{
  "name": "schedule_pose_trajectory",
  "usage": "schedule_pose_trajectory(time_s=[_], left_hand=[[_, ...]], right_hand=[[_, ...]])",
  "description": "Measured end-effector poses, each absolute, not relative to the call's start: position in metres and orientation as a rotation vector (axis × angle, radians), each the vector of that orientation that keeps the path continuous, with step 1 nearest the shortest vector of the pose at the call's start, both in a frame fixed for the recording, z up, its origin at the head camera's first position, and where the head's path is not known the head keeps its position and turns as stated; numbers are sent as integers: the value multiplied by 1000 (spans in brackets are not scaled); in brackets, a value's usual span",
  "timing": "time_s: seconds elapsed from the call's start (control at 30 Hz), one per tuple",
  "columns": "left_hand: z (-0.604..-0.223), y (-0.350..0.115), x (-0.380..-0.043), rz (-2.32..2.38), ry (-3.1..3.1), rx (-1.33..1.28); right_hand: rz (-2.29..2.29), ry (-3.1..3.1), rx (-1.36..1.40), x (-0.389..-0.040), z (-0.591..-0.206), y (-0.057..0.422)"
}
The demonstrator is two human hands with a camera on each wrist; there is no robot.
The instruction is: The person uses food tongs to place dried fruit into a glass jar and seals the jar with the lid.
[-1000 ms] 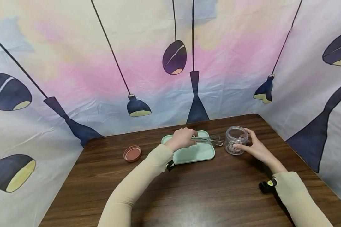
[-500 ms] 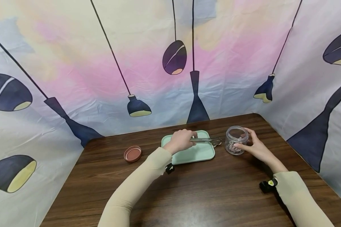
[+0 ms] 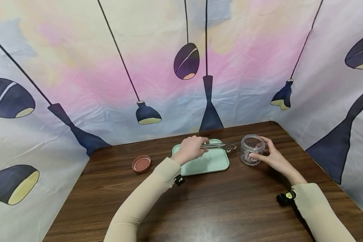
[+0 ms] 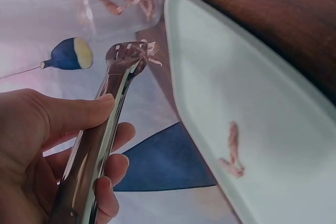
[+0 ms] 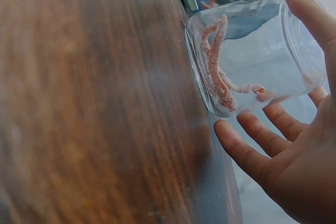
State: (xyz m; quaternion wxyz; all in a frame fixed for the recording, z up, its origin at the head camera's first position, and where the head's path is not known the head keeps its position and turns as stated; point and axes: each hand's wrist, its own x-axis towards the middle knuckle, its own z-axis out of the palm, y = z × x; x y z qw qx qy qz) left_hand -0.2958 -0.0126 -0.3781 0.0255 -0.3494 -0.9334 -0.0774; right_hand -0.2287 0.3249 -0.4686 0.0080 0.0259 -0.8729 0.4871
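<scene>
My left hand [image 3: 190,148] holds metal tongs [image 4: 86,169] over the tray, thumb on one side and fingers curled round the other. Between the tong tips sits a small pinkish, dried-looking strip [image 4: 153,50]. Another such strip [image 4: 233,148] lies on the pale green tray [image 3: 204,165]. To the right of the tray stands a clear jar [image 3: 248,148], its mouth uncovered. Several pinkish strips [image 5: 214,69] are heaped at its bottom. My right hand [image 3: 273,159] grips the jar from the right, thumb in front and fingers behind.
A reddish-brown round lid [image 3: 141,164] lies on the wooden table [image 3: 211,208], left of the tray. Behind the table hangs a cloth [image 3: 157,80] printed with lamps. The table's right edge runs beyond the jar.
The tongs' arms have come together on a strip. My left hand has then risen slightly and drawn a little left. My right hand and the jar have stayed in place.
</scene>
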Motion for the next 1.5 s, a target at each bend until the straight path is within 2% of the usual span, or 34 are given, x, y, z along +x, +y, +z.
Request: schedule_pose_trajectory(time_s=[0.47, 0.77, 1.1, 1.5], left_hand=[[-343, -13, -297, -343, -2820, -1006], [-326, 3, -288, -384, -2755, -1041], [-336, 24, -280, -408, -2767, -1147], [-345, 25, -280, -397, -2808, -1123]], right_hand=[[1528, -2729, 85, -228, -469, 328], [1532, -2725, 92, -232, -471, 330], [1537, -2749, 47, -225, -474, 329], [1541, -2729, 110, -229, -469, 327]])
